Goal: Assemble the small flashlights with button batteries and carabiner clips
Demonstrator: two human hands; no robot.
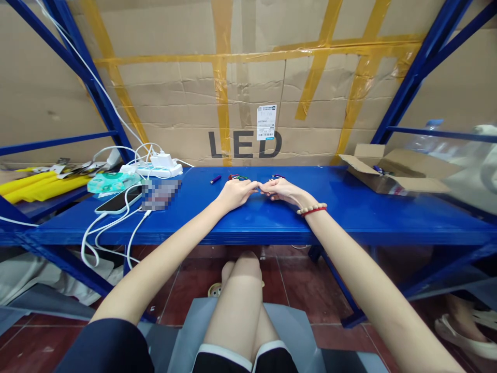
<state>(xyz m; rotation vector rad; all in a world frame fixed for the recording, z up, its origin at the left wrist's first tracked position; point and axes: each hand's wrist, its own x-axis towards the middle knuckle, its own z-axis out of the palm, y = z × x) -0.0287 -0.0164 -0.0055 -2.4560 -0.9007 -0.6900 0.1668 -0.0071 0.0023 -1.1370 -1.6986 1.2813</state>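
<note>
Over the blue tabletop, my left hand and my right hand meet at the fingertips. The fingers of both are curled into a pinch. Whatever lies between them is too small or hidden to make out. Just behind my left hand are small red and green pieces, partly covered by the hand. A short purple tube-shaped piece lies to their left. Behind my right hand shows another small dark purple piece. A beaded bracelet with a red cord circles my right wrist.
On the left are a phone, white cables, a power strip, a teal packet and yellow items. An opened cardboard box with small pieces stands right. Taped cardboard backs the table between blue posts.
</note>
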